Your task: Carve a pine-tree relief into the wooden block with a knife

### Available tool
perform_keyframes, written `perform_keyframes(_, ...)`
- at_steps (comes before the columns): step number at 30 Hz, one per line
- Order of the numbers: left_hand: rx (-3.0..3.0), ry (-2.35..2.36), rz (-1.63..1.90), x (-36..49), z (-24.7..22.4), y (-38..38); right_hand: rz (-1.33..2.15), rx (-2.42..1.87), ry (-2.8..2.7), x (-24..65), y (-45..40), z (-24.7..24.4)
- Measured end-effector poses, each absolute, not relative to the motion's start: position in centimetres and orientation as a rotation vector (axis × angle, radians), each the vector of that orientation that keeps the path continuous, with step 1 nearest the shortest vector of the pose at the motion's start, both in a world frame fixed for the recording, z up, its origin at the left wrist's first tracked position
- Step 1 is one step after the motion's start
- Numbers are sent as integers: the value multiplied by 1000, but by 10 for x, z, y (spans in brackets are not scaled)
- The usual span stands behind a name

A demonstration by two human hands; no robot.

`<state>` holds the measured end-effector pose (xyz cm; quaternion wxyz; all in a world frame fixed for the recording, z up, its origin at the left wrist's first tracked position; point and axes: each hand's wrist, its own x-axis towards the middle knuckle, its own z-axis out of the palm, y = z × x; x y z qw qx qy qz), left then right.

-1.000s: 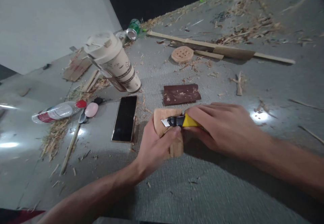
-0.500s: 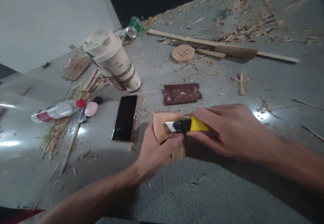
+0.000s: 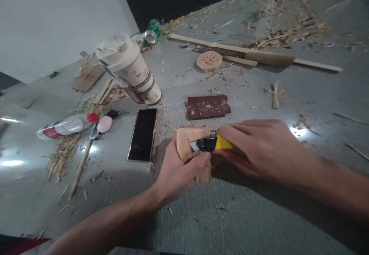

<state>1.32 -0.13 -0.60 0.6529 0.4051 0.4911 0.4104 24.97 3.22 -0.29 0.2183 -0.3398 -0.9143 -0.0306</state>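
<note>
A pale piece of wood (image 3: 184, 137) is gripped in my left hand (image 3: 178, 174), with the thumb across its near side. My right hand (image 3: 259, 147) is closed round the yellow handle of a utility knife (image 3: 223, 142). The knife's bare blade points left and lies against the wood, close to my left thumb. Part of the wood is hidden by the fingers and the knife. Just beyond it lies a dark red strip (image 3: 209, 107) with shavings on it.
A phone (image 3: 142, 135) lies left of my hands, with a tumbler (image 3: 135, 70) standing behind it. Farther left are a plastic bottle (image 3: 67, 126) and a pink oval object (image 3: 104, 124). A perforated wooden disc (image 3: 209, 60), long wooden strips (image 3: 268, 57) and a green can (image 3: 152, 31) lie beyond.
The knife blade has shifted very slightly and its tilt against the wood differs a little. My grips stay the same, and the whole view has moved by a hair.
</note>
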Motion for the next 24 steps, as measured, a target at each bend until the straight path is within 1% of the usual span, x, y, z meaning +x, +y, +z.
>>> perform_keyframes(7, 911, 1066, 962, 13, -4, 0, -71, -921, -2523, 250, 35, -2)
perform_keyframes(12, 805, 1086, 848, 14, -3, -1, -154, -976, -2516, 250, 33, -2)
perform_keyframes(24, 841, 1050, 828, 13, 3, 4, -290, -1086, -2465, 248, 27, 7)
